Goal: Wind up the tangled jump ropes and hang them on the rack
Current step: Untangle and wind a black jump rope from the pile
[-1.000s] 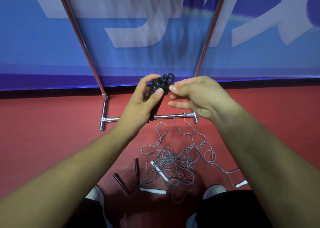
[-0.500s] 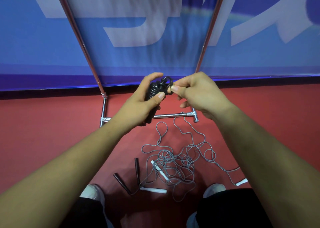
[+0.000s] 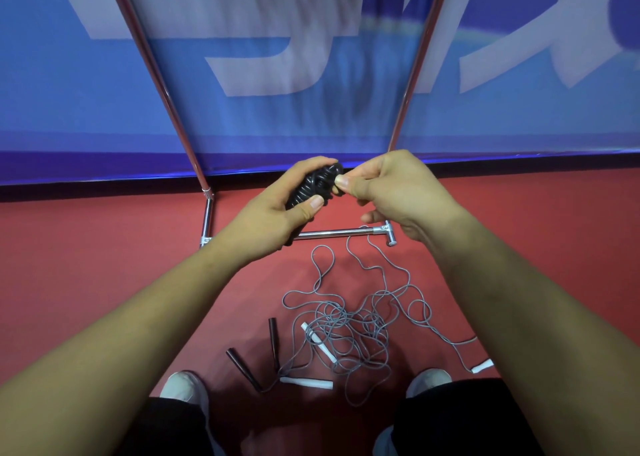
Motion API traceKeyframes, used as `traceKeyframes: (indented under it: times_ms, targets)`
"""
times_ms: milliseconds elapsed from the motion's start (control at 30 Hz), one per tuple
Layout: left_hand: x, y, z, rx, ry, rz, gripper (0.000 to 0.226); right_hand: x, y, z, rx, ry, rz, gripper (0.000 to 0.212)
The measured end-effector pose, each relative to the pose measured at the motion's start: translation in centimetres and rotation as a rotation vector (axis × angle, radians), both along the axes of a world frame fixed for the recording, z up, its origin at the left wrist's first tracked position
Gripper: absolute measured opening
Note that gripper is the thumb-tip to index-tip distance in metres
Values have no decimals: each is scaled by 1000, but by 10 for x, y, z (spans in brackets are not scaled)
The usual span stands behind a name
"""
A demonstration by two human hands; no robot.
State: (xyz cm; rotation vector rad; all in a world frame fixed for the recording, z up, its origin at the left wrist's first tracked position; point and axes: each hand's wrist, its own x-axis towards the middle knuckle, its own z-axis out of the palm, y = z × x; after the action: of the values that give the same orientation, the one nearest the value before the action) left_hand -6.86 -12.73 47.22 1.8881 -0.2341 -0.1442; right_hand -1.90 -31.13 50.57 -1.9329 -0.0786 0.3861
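My left hand [image 3: 277,210] grips a black jump rope [image 3: 313,187] wound tightly round its own handles. My right hand [image 3: 391,192] pinches the end of that black rope at the top of the bundle, thumb and forefinger pressed together. On the red floor below lies a tangle of grey jump ropes [image 3: 349,324] with white handles [image 3: 306,383] and two dark handles [image 3: 242,369]. The chrome rack [image 3: 341,232] stands just beyond, its two uprights rising to the top of the view.
A blue banner with large white lettering [image 3: 277,57] hangs behind the rack. My two shoes [image 3: 183,386] stand at the near edge of the rope tangle. Red floor stretches to the left and right.
My hands have drawn closer together at the top of the black bundle. The small loop that stuck up there has been pulled down tight by my right fingers.
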Motion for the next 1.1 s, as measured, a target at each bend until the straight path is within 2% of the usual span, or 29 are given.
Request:
traceKeyframes:
  times_ms: [233,333,567,667,800,900,967,1100]
  targets:
    - [4,0,0,-25,13,3,45,-1,4,-7,151,-145,-119,4]
    - [3,2,-1,-34,5,-19,44,2,2,-7,271,-89,-87,7]
    - [5,6,-5,57,-118,22,44,9,9,-6,250,-74,9,8]
    - [7,12,2,125,-172,46,40,12,9,0,383,64,45,18]
    - [9,23,9,295,-227,-2,36,17,6,7,245,95,172,12]
    - [12,27,15,343,-265,-13,35,20,10,18,185,109,194,11]
    - [12,27,25,297,-279,6,34,22,15,32,265,147,155,13]
    - [17,24,56,71,-228,57,30,30,25,69,544,229,26,19]
